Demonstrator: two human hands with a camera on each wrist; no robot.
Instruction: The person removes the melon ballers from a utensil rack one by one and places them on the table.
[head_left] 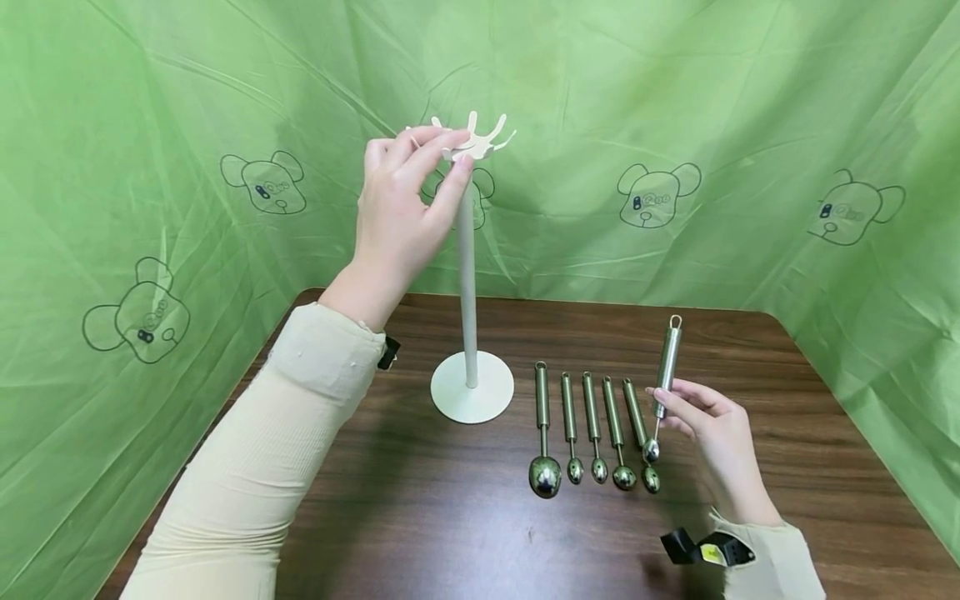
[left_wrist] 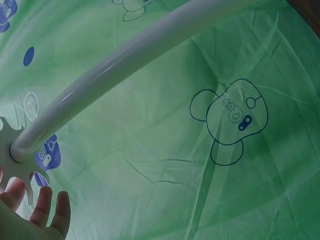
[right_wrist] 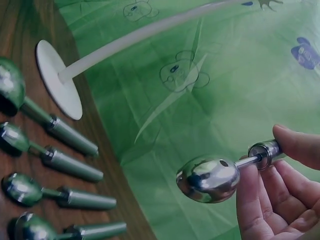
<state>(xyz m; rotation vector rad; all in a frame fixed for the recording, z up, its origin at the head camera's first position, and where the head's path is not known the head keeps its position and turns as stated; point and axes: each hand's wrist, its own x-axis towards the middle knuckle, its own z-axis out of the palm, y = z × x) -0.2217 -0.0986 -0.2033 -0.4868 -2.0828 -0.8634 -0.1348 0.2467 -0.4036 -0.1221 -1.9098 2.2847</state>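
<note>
My left hand (head_left: 405,196) is raised at the top of a white hook stand (head_left: 467,283), pinching its ring of curved hooks (head_left: 480,146) between thumb and fingers. In the left wrist view, fingertips touch the underside of the hook ring (left_wrist: 11,167) beside the pole. On the right, my right hand (head_left: 716,429) pinches a metal melon baller (head_left: 666,371) low on its handle, with the hanging loop up and the bowl down. The right wrist view shows its shiny bowl (right_wrist: 207,180) with a small hole. The stand's hooks carry nothing visible.
Several more melon balls scoops (head_left: 544,475) lie side by side on the brown wooden table (head_left: 420,517), bowls toward me, right of the stand's round base (head_left: 491,404). Green cloth (head_left: 570,83) with printed bear heads hangs around the table.
</note>
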